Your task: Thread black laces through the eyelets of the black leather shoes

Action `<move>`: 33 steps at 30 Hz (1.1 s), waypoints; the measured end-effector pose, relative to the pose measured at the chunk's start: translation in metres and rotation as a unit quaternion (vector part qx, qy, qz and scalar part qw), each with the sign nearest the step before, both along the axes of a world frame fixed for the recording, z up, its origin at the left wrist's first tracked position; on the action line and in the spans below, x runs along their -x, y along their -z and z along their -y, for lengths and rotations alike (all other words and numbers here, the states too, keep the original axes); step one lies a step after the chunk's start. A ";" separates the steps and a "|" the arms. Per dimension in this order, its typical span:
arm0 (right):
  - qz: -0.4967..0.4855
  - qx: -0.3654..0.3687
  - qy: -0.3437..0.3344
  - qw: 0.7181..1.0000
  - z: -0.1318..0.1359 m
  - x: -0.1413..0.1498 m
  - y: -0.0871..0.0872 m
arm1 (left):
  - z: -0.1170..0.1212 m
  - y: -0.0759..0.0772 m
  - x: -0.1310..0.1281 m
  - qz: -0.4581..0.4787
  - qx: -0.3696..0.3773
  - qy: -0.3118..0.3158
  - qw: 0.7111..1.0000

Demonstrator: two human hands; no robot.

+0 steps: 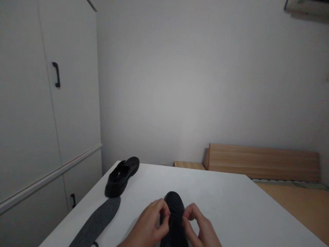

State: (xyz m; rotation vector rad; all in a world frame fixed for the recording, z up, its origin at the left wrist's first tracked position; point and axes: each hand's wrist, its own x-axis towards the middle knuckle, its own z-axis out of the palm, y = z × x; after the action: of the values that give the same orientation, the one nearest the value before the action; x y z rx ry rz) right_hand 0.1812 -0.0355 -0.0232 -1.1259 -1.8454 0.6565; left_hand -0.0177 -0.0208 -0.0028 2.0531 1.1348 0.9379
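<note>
A black shoe (174,206) lies on the white table in front of me, its toe pointing away and its near end cut off by the frame's bottom edge. On its left side, my left hand (154,221) has thumb and index finger closed in a pinch by the upper. My right hand (197,224) pinches in the same way at the shoe's right side. Whatever sits between the fingertips is too small and dark to make out. Further off to the left, a second black shoe (119,181) rests with its opening facing up.
A long grey insole-shaped piece (99,219) lies on the white table (218,195) at left, with a small dark loop beside it. A white cabinet (74,113) with black handles stands left. Beyond the table at right are a wooden headboard (262,161) and bed.
</note>
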 end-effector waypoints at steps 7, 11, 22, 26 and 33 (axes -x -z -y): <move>-0.114 0.068 0.033 0.991 0.007 -0.007 -0.030 | -0.001 -0.023 0.007 0.195 0.108 -0.019 0.975; -0.036 0.129 -0.025 0.991 0.015 -0.019 -0.044 | 0.009 -0.046 0.022 0.060 0.141 0.062 0.986; 0.046 0.062 0.018 0.997 -0.008 -0.007 -0.004 | -0.013 0.000 0.003 -0.023 0.076 -0.008 0.997; 0.014 0.008 0.014 1.000 -0.010 -0.002 -0.004 | -0.011 -0.007 -0.001 -0.012 0.031 -0.006 0.999; -0.112 0.073 0.045 0.990 -0.014 -0.013 -0.022 | -0.017 -0.028 0.009 0.214 0.168 0.081 0.959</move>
State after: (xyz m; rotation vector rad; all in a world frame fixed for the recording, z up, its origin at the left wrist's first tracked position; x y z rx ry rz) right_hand 0.1940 -0.0219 -0.0015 -1.1727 -1.5680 0.8407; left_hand -0.0262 -0.0040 0.0256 1.5473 0.8135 0.9699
